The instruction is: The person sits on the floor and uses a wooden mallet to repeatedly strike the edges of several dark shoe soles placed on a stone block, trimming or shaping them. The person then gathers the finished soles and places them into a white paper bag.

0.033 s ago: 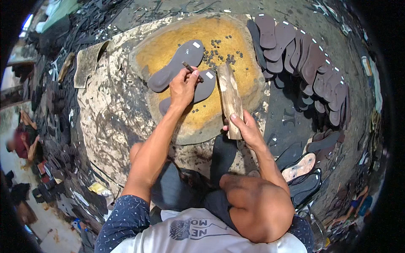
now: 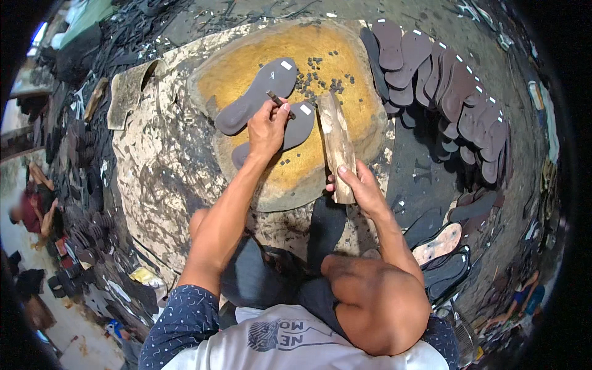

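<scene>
My left hand (image 2: 266, 131) is closed around a short dark rod (image 2: 272, 96), which looks like a punch and slants across the fingers over two shoe soles. The upper grey-brown sole (image 2: 250, 98) lies flat with a white tag at its toe. The lower grey-brown sole (image 2: 298, 131) has a similar tag and is partly hidden by my left hand. My right hand (image 2: 364, 190) grips the near end of a rough wooden billet (image 2: 336, 132), whose far end reaches over the round yellowish work block (image 2: 246, 66). Small dark cut pieces (image 2: 336, 85) are scattered on the block beyond the soles.
A fanned row of tagged soles (image 2: 453, 98) lies to the right of the block. More loose soles (image 2: 438, 243) sit nearer on that side. Dark scraps (image 2: 92, 61) pile up at the far left. Other people (image 2: 38, 203) are at the left and right edges.
</scene>
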A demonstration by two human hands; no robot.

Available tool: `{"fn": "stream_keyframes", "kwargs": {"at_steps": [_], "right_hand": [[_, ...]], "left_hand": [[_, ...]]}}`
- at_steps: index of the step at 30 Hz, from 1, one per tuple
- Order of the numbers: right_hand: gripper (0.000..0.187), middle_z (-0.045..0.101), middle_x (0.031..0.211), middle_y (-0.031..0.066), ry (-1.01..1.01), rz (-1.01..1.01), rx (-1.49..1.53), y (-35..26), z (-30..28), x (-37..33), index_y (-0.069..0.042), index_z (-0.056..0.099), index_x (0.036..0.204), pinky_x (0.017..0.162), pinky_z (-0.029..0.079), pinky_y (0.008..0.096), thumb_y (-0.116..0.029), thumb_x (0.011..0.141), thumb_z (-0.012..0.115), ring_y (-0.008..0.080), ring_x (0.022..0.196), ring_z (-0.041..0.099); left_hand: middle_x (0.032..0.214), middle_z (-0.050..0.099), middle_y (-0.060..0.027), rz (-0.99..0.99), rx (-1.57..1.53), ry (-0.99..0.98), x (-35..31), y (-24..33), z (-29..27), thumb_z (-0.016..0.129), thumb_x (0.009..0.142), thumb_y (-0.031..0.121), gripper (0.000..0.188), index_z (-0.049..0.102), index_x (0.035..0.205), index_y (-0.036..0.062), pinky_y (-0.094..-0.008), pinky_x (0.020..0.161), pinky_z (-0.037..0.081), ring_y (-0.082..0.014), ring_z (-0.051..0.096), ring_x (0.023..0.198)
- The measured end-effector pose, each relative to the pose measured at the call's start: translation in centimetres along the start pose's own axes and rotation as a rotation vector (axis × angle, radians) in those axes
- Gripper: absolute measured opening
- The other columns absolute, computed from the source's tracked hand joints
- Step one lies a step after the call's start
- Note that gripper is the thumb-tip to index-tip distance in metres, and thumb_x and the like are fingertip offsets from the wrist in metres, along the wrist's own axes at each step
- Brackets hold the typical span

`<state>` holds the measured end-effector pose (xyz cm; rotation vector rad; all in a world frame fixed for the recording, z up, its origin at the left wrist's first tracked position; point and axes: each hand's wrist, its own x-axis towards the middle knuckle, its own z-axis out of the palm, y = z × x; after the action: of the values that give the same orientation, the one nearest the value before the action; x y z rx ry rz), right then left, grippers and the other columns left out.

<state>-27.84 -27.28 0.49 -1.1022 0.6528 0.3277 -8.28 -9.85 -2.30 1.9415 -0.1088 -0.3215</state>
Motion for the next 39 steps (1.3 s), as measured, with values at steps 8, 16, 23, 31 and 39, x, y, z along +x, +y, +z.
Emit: {"fn": "stream_keyframes", "kwargs": {"at_steps": [8,16,23,31,39], "right_hand": [[0.048,0.065,0.093,0.0077,0.008,-0.044,-0.031,-0.1,-0.8,0.6,-0.002,0.048,0.135,0.069,0.058,0.029,-0.034,0.103,0.061,0.0141,0.076,0.068],[0.044,0.068,0.094,0.0107,0.026,-0.454,-0.19,-15.4,4.2,-3.7,-0.001,0.05,0.133,0.065,0.057,0.0278,-0.034,0.105,0.056,0.0171,0.072,0.068],[0.062,0.068,0.111,0.024,0.156,-0.925,-1.047,-3.7,-0.5,0.6,0.004,0.052,0.131,0.096,0.05,0.045,-0.039,0.092,0.075,0.0367,0.101,0.067],[0.041,0.065,0.086,0.0077,-0.164,0.141,-0.141,-3.7,0.2,3.1,-0.005,0.05,0.126,0.062,0.058,0.0312,-0.038,0.104,0.059,0.0166,0.071,0.068],[0.048,0.065,0.087,0.0081,-0.16,0.193,-0.023,-4.9,1.2,3.4,-0.005,0.047,0.131,0.06,0.059,0.0327,-0.042,0.103,0.059,0.0182,0.07,0.068]], "left_hand": [[0.084,0.074,-0.0055,0.084,0.11,0.045,0.0,-0.1,0.5,0.069,0.098,0.024,0.025,0.071,0.111,0.0036,-0.0287,0.072,0.053,-0.0112,0.067,0.077],[0.095,0.072,-0.0155,0.421,0.252,0.131,-0.3,-1.0,0.5,0.071,0.095,0.018,0.021,0.07,0.109,0.0014,-0.0373,0.077,0.054,-0.0287,0.07,0.085],[0.101,0.068,-0.0167,0.62,0.309,0.06,-1.2,-2.9,2.0,0.07,0.089,0.006,0.019,0.071,0.108,0.0026,-0.0442,0.083,0.052,-0.0374,0.064,0.097],[0.094,0.071,-0.0109,0.27,-0.089,0.197,-0.3,-1.6,1.7,0.064,0.102,0.019,0.02,0.068,0.108,0.0008,-0.0337,0.073,0.056,-0.022,0.07,0.082],[0.086,0.073,-0.0061,0.139,-0.111,0.132,11.0,1.1,-1.0,0.061,0.105,0.03,0.033,0.069,0.112,-0.0003,-0.0253,0.068,0.053,-0.0104,0.067,0.074]]}}
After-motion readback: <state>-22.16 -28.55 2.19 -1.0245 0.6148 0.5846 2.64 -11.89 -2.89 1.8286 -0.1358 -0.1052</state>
